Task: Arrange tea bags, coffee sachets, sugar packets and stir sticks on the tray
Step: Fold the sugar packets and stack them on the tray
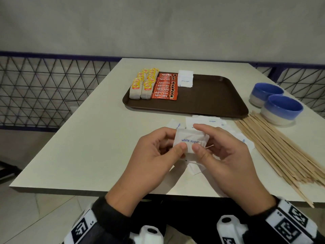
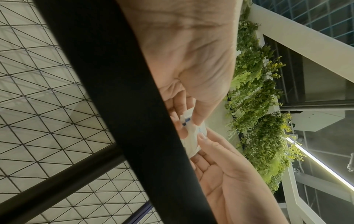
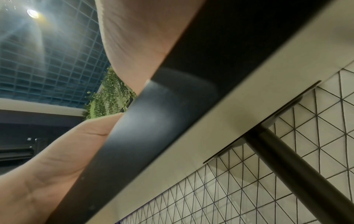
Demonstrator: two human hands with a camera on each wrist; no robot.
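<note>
Both hands hold a small stack of white sugar packets [image 1: 190, 140] above the table's near edge. My left hand [image 1: 158, 152] pinches its left side, my right hand [image 1: 216, 150] its right side. In the left wrist view the same stack of sugar packets [image 2: 192, 136] sits between both thumbs. The brown tray [image 1: 211, 95] farther back carries two rows of yellow-tagged tea bags [image 1: 143, 83], a column of red Nescafe sachets [image 1: 165, 86] and a pile of sugar packets [image 1: 185, 78]. Loose sugar packets [image 1: 207, 121] lie just before the tray. Wooden stir sticks [image 1: 281, 150] lie fanned out at the right.
Two blue and white bowls [image 1: 279, 108] stand at the right beside the tray. A wire mesh fence [image 1: 44, 88] runs behind the cream table [image 1: 84, 147]. The right wrist view shows only the table's dark edge [image 3: 162, 128] and its leg from below.
</note>
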